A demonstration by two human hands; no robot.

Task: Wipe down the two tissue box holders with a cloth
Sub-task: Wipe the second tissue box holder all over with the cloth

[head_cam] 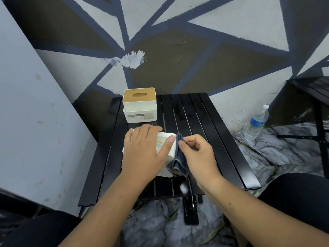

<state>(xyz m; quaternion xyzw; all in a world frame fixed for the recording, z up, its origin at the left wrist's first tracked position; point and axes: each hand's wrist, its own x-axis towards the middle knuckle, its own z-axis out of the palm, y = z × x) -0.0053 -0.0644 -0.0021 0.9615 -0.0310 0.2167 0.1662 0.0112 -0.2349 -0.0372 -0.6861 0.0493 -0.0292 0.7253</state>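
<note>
Pins near holder (171, 151) under flat left hand (144, 148) against sliding — presses cloth (178, 164), pinched in right hand (199, 154), onto its 3 o'clock side for wiping.

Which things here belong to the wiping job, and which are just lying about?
Job: near tissue box holder, left hand resting on it; dark cloth, pinched by right hand at its side; far tissue box holder with wooden lid.
Lying about: water bottle on the floor; second black table at right.
</note>
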